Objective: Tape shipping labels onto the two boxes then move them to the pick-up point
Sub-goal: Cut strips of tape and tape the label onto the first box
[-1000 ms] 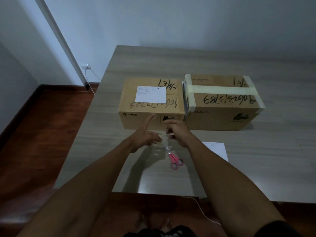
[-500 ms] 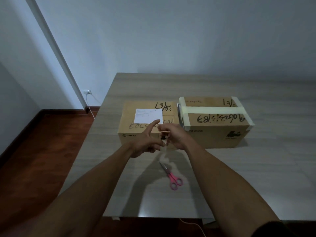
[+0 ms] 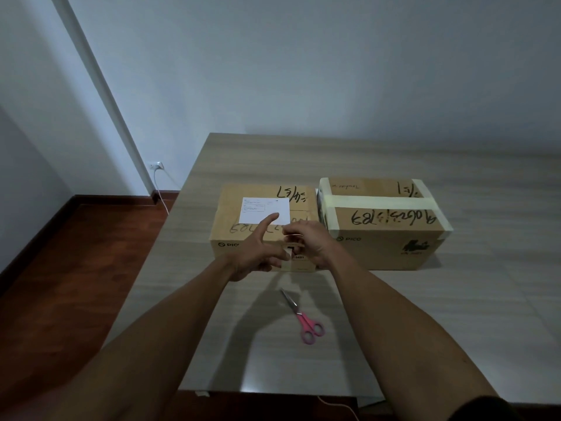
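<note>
Two brown cardboard boxes stand side by side on the table. The left box point(image 3: 239, 235) has a white shipping label point(image 3: 258, 209) lying on its top. The right box point(image 3: 385, 238) is banded with pale tape. Both hands hover over the left box's near edge and hold a short strip of clear tape point(image 3: 290, 249) between them. My left hand point(image 3: 258, 253) pinches the strip's lower end, its index finger stretched out toward the label's near edge. My right hand point(image 3: 309, 241) pinches the upper end with curled fingers.
Pink-handled scissors point(image 3: 303, 317) lie shut on the grey wooden table point(image 3: 455, 314), between my forearms. The table's left edge drops to a red-brown floor point(image 3: 76, 268). A wall socket with a white cable point(image 3: 156, 165) is at the far left.
Both hands, with the tape strip between them, have moved up and away from above the scissors to the left box's near edge. The view has tilted upward.
</note>
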`<state>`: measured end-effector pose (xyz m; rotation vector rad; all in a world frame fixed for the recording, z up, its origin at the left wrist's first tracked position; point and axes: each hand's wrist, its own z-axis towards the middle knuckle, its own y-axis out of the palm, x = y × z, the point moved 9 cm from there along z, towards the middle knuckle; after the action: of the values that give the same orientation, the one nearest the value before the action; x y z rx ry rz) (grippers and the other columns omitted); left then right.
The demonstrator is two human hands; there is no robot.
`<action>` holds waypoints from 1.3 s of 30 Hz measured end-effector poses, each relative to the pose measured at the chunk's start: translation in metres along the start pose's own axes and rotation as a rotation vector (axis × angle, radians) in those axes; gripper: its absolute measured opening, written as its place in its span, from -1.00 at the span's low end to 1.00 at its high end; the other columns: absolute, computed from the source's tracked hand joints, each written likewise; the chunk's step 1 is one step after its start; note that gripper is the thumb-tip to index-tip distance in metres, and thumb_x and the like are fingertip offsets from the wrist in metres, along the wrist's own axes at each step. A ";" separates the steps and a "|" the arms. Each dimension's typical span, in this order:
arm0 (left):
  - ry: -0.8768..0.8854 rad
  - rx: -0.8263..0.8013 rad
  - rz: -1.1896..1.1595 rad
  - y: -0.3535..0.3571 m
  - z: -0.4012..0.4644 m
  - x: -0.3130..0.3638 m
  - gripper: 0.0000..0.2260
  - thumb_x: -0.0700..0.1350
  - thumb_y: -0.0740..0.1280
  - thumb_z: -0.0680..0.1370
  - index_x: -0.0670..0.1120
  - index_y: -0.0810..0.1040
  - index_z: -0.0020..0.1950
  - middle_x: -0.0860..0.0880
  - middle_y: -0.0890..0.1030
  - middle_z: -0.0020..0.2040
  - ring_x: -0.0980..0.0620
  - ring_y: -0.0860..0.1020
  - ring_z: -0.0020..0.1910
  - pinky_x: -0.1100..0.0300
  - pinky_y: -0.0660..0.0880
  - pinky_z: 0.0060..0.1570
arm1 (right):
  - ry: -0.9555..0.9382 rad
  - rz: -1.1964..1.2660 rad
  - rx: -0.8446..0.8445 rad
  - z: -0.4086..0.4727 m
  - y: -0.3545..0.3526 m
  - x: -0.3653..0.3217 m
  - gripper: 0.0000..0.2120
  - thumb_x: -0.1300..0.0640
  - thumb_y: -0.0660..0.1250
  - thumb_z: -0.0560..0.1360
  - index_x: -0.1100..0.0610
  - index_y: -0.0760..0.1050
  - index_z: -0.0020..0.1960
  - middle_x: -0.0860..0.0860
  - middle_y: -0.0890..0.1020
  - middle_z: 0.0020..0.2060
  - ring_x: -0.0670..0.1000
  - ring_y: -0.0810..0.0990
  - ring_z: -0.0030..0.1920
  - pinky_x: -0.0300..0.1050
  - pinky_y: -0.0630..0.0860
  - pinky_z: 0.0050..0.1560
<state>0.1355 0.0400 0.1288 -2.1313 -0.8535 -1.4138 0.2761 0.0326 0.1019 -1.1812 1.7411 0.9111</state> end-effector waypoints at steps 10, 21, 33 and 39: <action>-0.001 -0.003 -0.017 0.001 -0.002 -0.001 -0.09 -0.35 0.49 0.47 0.37 0.15 0.55 -0.06 0.65 -0.29 0.04 0.58 -0.30 0.10 0.44 -0.23 | 0.041 -0.028 0.049 0.003 -0.002 0.005 -0.75 0.13 0.34 0.55 0.15 0.63 0.20 0.10 0.66 0.01 0.08 0.64 -0.06 -0.05 0.41 -0.16; -0.006 -0.015 -0.047 0.006 -0.004 0.004 -0.11 -0.35 0.47 0.49 0.35 0.15 0.55 -0.04 0.60 -0.31 0.07 0.54 -0.35 0.08 0.40 -0.21 | 0.009 -0.031 -0.060 0.005 0.009 0.000 -0.81 0.23 0.41 0.56 0.15 0.70 0.15 0.11 0.71 0.12 0.07 0.64 -0.01 -0.03 0.44 -0.15; -0.010 -0.003 -0.051 0.005 0.001 0.002 -0.10 -0.34 0.49 0.48 0.37 0.16 0.54 -0.05 0.61 -0.30 0.04 0.55 -0.32 0.06 0.42 -0.18 | 0.004 -0.020 -0.051 0.000 0.004 -0.005 -0.93 0.20 0.46 0.53 0.17 0.65 0.00 0.09 0.67 -0.17 0.07 0.62 -0.12 -0.09 0.41 -0.28; -0.001 0.004 -0.052 0.006 0.004 0.000 -0.11 -0.34 0.50 0.47 0.40 0.18 0.50 -0.06 0.62 -0.28 0.04 0.55 -0.30 0.07 0.44 -0.18 | -0.005 -0.017 -0.035 -0.001 0.001 -0.008 -0.96 0.21 0.46 0.51 0.16 0.64 -0.04 0.06 0.67 -0.17 0.03 0.63 -0.16 -0.09 0.40 -0.25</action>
<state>0.1422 0.0383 0.1277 -2.1209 -0.9174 -1.4359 0.2763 0.0349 0.1101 -1.2131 1.7156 0.9368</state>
